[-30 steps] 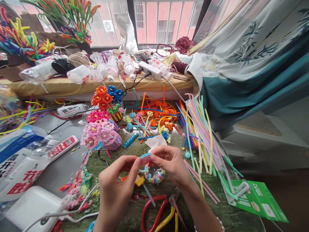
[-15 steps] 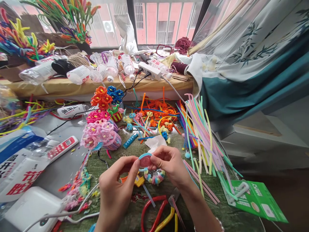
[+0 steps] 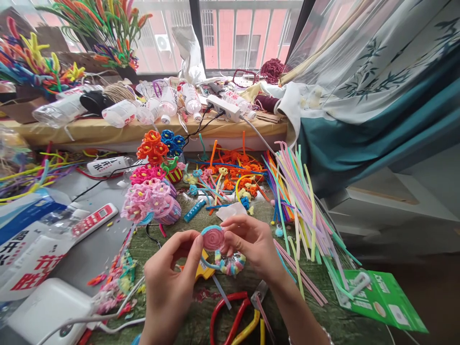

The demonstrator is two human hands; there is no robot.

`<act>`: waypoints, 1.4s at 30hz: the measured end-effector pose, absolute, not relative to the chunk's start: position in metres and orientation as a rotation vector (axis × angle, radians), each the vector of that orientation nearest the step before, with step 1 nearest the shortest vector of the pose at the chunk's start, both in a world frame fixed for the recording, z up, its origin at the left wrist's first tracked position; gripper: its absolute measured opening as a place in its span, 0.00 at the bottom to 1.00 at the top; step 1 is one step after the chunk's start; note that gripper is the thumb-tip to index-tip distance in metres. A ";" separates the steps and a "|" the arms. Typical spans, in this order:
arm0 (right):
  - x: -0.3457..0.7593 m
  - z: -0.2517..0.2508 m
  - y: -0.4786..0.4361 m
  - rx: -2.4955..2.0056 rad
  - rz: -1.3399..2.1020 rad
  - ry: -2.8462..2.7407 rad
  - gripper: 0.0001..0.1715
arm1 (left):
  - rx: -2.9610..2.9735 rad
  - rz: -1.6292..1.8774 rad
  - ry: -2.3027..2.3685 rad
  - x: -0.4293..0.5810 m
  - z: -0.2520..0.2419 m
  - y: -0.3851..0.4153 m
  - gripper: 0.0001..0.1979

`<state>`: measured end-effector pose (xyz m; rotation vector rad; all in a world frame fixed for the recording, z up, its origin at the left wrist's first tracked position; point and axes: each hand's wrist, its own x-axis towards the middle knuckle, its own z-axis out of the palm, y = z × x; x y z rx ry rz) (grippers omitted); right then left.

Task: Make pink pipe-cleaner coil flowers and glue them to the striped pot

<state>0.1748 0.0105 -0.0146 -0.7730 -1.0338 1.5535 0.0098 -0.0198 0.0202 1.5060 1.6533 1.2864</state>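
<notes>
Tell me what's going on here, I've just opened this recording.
A person holds a pink coiled pipe-cleaner disc with a blue rim up between the left hand and right hand, above a green-topped table. A pastel coiled ring lies just below it. Nearby are pink pipe-cleaner flowers, a heap of pastel pipe cleaners and red-and-yellow-handled pliers.

a home craft corner: pipe cleaners (image 3: 302, 201) heaped beside a bamboo-print curtain (image 3: 373, 72).
</notes>
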 end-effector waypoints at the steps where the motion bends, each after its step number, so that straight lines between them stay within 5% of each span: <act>1: 0.174 -0.014 0.010 -0.806 1.509 -1.058 0.09 | 1.496 1.290 1.664 0.010 0.020 -0.020 0.06; 19: 0.166 -0.016 0.004 -0.929 0.914 -1.428 0.07 | 1.324 1.368 1.693 0.015 0.015 -0.021 0.09; 33: 0.167 -0.013 0.004 -0.917 0.942 -1.451 0.08 | 1.356 1.358 1.711 0.012 0.012 -0.021 0.09; 42: 0.168 -0.017 0.008 -0.944 1.291 -1.070 0.06 | 1.397 1.328 1.654 0.009 0.014 -0.022 0.09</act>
